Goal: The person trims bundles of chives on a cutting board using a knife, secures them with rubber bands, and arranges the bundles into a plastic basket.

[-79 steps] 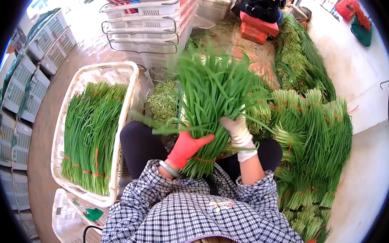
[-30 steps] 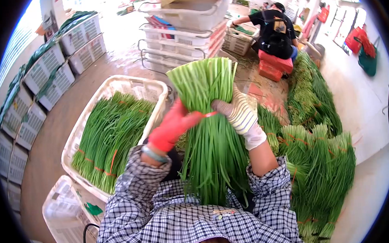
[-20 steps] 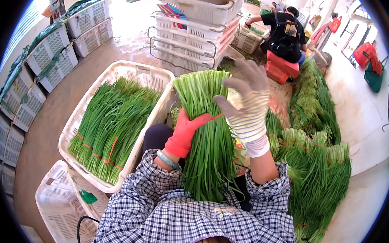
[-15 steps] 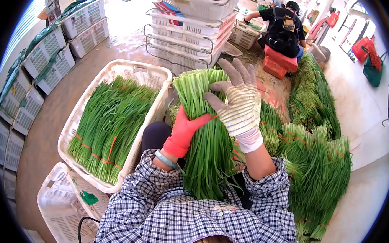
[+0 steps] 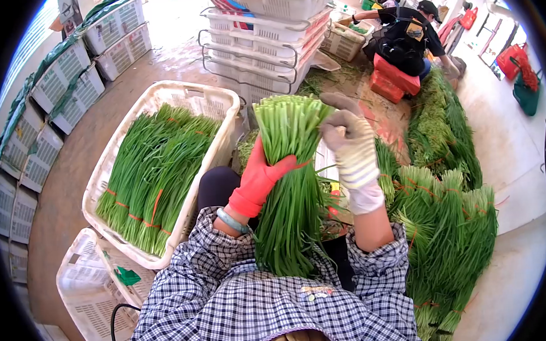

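My left hand (image 5: pixel 262 178), in a red glove, wraps round the middle of a thick bundle of garlic chives (image 5: pixel 291 230). The bundle stands upright before my chest, pale cut stems on top and green leaves hanging down. Beside the upper stems is my right hand (image 5: pixel 351 152), in a grey and cream striped glove. Its fingers are curled in towards the thumb at the bundle's right edge; what they pinch, if anything, is too small or hidden to name. At my left, a white crate (image 5: pixel 153 87) holds chive bundles (image 5: pixel 157 169) tied with orange bands.
More banded chives (image 5: pixel 449 236) are heaped at my right. A second white crate (image 5: pixel 86 282) lies at lower left. Stacked crates (image 5: pixel 255 49) rise ahead, and others (image 5: pixel 68 76) line the left wall. A person in black (image 5: pixel 410 30) bends over by a red seat (image 5: pixel 394 77).
My right hand's fingers have gone from spread to curled, and the hand has shifted slightly right and down. The bundle has tilted a little. The other person has leaned over to the right.
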`<action>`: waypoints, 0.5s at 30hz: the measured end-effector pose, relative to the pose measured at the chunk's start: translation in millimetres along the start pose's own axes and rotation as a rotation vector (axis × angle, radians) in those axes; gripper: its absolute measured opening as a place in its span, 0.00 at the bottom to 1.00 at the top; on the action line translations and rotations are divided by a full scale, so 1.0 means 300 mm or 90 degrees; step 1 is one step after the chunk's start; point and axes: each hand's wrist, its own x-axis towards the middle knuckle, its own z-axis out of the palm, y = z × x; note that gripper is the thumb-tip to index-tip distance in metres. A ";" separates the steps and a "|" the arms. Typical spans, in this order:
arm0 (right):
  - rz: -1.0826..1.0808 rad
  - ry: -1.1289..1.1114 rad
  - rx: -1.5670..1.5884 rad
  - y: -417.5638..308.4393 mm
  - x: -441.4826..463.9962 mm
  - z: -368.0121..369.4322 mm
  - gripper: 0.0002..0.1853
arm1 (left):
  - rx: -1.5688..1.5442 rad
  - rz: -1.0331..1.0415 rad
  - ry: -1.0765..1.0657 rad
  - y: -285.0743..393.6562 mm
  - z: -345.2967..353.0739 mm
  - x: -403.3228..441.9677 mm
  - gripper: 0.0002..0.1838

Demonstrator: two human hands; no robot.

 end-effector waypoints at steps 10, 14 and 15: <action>-0.038 -0.285 -0.267 -0.016 -0.119 -0.278 0.30 | 0.001 -0.028 0.017 -0.021 -0.040 0.002 0.32; 0.177 -0.127 0.011 0.075 -0.178 -0.169 0.63 | -0.019 -0.025 0.043 0.006 0.031 0.010 0.29; 0.257 -0.140 0.136 0.044 -0.192 -0.109 0.59 | 0.043 0.017 0.061 0.005 0.054 0.015 0.29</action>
